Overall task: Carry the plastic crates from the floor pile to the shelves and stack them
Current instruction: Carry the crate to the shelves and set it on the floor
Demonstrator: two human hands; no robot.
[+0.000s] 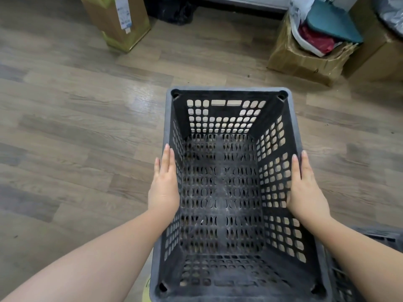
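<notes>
A black perforated plastic crate [226, 92] fills the middle of the head view, open side up and empty, held above the wooden floor. My left hand [164, 186] lies flat against its left rim and wall, fingers pointing away from me. My right hand [305, 188] presses the same way on the right rim. Both palms clamp the crate between them. Part of another dark crate [379, 238] shows at the lower right, behind my right forearm. No shelves are in view.
A tall cardboard box [117, 20] stands on the floor at the upper left. An open cardboard box [305, 59] with a teal item, red cloth and plastic sits at the upper right, beside another brown box [375, 62]. Wooden floor [76, 127] stretches to the left.
</notes>
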